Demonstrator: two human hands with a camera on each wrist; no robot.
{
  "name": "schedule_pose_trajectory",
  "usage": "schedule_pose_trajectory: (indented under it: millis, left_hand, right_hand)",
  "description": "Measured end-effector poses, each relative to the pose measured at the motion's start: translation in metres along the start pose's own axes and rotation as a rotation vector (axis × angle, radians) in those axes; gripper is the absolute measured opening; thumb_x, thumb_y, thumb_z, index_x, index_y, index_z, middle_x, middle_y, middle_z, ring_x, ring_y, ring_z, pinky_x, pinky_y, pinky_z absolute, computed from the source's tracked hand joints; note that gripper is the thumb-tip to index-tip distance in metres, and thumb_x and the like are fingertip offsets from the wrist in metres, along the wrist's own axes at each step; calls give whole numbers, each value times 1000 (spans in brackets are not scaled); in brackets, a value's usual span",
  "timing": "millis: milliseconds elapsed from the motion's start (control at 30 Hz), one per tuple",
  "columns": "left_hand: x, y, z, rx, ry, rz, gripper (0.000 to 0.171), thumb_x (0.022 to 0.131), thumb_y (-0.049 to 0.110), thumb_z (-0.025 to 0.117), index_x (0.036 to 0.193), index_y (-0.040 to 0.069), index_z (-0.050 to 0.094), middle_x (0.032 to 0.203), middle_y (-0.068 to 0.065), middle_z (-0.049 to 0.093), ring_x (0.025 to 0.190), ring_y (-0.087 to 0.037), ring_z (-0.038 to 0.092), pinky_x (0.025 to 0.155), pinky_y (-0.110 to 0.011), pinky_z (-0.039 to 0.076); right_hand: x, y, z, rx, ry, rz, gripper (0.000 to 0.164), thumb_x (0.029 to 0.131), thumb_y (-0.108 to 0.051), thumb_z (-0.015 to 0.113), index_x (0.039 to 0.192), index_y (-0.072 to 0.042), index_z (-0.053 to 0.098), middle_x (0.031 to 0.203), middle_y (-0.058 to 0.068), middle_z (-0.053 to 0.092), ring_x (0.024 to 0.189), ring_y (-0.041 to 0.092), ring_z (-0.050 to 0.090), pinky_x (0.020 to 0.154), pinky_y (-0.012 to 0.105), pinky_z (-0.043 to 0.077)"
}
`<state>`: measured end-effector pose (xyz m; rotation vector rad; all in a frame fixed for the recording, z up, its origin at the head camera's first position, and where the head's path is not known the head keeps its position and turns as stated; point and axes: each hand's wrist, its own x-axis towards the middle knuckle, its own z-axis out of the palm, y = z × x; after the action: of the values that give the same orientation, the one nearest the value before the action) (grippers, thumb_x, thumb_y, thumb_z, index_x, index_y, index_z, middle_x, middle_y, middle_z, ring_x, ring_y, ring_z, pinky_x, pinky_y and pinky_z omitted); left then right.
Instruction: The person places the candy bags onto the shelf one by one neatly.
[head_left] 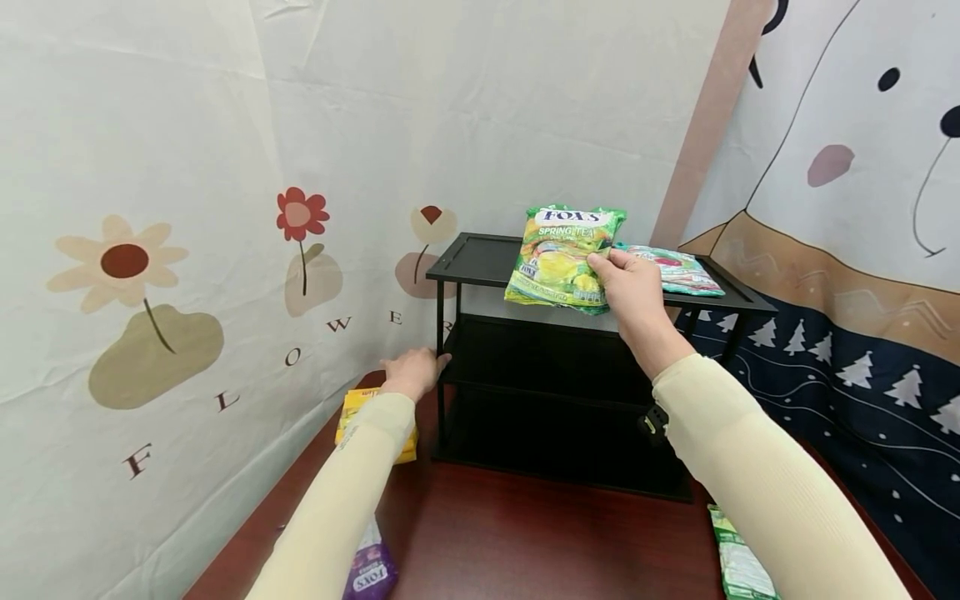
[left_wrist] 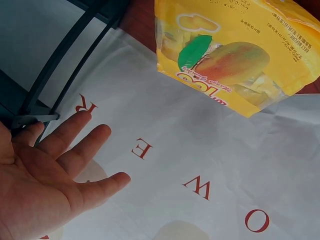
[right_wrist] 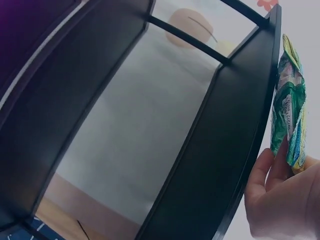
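Observation:
My right hand (head_left: 633,296) pinches a green and yellow bag of Fox's Spring Tea candy (head_left: 558,258) by its right side, with the thumb on the front. The bag is tilted upright at the top shelf of a black rack (head_left: 487,257); the right wrist view shows the candy bag (right_wrist: 290,105) edge-on beside that shelf. At the rack's left post is my left hand (head_left: 412,371). In the left wrist view, the left hand (left_wrist: 55,185) has its fingers spread, with fingertips right at the dark frame (left_wrist: 37,119). A yellow mango candy bag (left_wrist: 225,55) lies near it.
Another candy bag (head_left: 667,268) lies flat on the right of the top shelf. On the reddish-brown table (head_left: 510,533) are a purple Fox's bag (head_left: 371,571) at front left and a green bag (head_left: 738,554) at front right. Printed curtains (head_left: 480,100) hang behind the rack.

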<state>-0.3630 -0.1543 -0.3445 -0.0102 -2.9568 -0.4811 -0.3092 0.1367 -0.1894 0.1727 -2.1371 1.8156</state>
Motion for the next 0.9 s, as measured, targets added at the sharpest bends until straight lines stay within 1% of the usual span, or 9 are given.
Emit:
schedule_pose_trajectory:
  millis: [67,167,300,500,600,700,800,833,900]
  left_hand:
    - [0,0,0,3,0,2,47,107,43,41,116,6,69,116,-22,67,118,-48,56,103,-77,20]
    - [0,0,0,7,-4,2,48,107,43,40,119,7,69,119,-22,67,119,-48,56,103,-77,20]
    - [1,0,0,9,-10,0,48,107,43,40,122,7,68,122,-22,65,120,-48,55,103,-77,20]
    - [1,0,0,10,-5,2,48,107,43,40,116,7,69,121,-22,66,119,-47,56,103,-77,21]
    - [0,1,0,7,-6,8,47,107,43,41,114,7,70,119,-22,66,118,-47,56,102,-77,21]
    - [0,1,-1,5,-5,9,45,107,42,41,111,7,70,115,-21,68,117,-47,57,101,-78,21]
    - [0,0,0,7,-1,6,45,107,42,41,108,7,70,113,-21,68,116,-47,57,101,-78,21]
    - [0,0,0,9,-2,4,45,107,42,41,108,7,70,114,-21,68,116,-47,57,101,-78,22]
    - [1,0,0,12,-3,3,46,107,43,41,111,7,70,116,-22,67,117,-47,57,101,-78,22]
  right_hand:
    - [2,-3,0,-3,5,15,40,102,-27,57,133,-2,62,131,9,56,111,11,51,92,27,46]
    - [4,-6,1,-21,5,31,42,103,-26,55,139,-4,57,140,11,53,121,13,48,99,30,43]
    - [7,-8,3,-26,3,61,44,104,-24,54,143,-4,51,146,11,49,127,13,46,103,30,42]
    - [11,-12,3,-27,-10,110,46,104,-25,54,145,-5,49,141,11,54,118,13,53,98,29,45]
    - [13,-13,1,-46,-30,118,46,104,-25,54,145,-5,50,144,11,51,120,14,52,97,28,44]
    - [15,-14,-2,-90,-55,129,44,104,-27,53,142,-4,54,150,8,43,115,10,50,89,23,46]
    - [17,-16,-5,-112,-89,135,45,104,-31,52,141,-4,56,147,10,44,101,10,53,79,22,50]
    - [17,-17,-6,-125,-102,126,47,105,-32,50,142,-4,54,147,10,43,102,11,52,81,24,51]
    - [14,-19,-9,-204,-104,74,51,105,-36,48,145,-5,50,146,13,45,110,18,55,88,31,52]
